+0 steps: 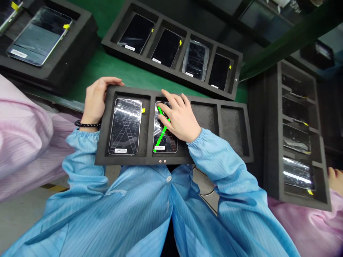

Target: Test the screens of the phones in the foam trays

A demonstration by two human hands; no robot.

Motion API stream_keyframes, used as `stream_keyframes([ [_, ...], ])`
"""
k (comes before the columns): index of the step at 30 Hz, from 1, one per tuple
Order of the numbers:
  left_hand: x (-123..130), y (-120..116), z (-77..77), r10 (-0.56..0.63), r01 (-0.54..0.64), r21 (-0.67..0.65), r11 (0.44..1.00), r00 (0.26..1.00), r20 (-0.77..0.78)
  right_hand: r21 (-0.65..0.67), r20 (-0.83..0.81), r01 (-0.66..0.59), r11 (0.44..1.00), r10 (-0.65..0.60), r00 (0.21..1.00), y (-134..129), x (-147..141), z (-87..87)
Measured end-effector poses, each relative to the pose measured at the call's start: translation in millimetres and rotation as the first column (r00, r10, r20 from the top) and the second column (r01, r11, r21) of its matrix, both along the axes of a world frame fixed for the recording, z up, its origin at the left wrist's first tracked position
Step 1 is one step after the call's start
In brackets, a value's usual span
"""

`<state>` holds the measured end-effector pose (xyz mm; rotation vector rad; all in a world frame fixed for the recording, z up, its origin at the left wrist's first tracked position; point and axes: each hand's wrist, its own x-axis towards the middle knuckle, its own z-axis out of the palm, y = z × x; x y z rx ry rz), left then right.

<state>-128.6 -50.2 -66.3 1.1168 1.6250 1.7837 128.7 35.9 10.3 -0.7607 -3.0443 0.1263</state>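
A black foam tray (148,160) with four compartments lies in front of me. My left hand (98,98) grips its upper left corner, fingers over the back edge. In the leftmost compartment lies a phone (125,126) with a yellow tab and a white label. The second compartment holds a lit phone (164,139), its screen showing a grid pattern and a thick green diagonal trace. My right hand (178,116) is over this phone's upper right part, fingers spread, a fingertip at the screen near the green trace. The two right compartments hold no phone.
Behind on the green table (93,76) is another foam tray (171,76) with several phones. A foam stack (80,46) bearing a phone stands at the left. At the right, a person's hand (336,180) is beside an upright-looking tray (323,160) of phones.
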Motion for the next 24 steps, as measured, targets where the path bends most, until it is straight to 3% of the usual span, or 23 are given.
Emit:
stream_keyframes([
  [14, -2, -1, 0.0, -0.001, 0.0, -0.023, 1.0, 0.999, -0.053, -0.01, -0.023, -0.016, 1.0, 0.016, 1.0, 7, -9, 0.1],
  [21, -2, -1, -0.2, -0.013, 0.013, -0.004, 1.0, 0.999, -0.042, 0.031, -0.152, 0.035, 0.999, -0.03, 0.988, 14, 18, 17.3],
  [24, -1, -2, 0.3, -0.015, 0.015, -0.002, 1.0, 0.999, -0.038, 0.025, -0.134, 0.043, 0.999, -0.039, 0.99, 18, 18, 15.7],
])
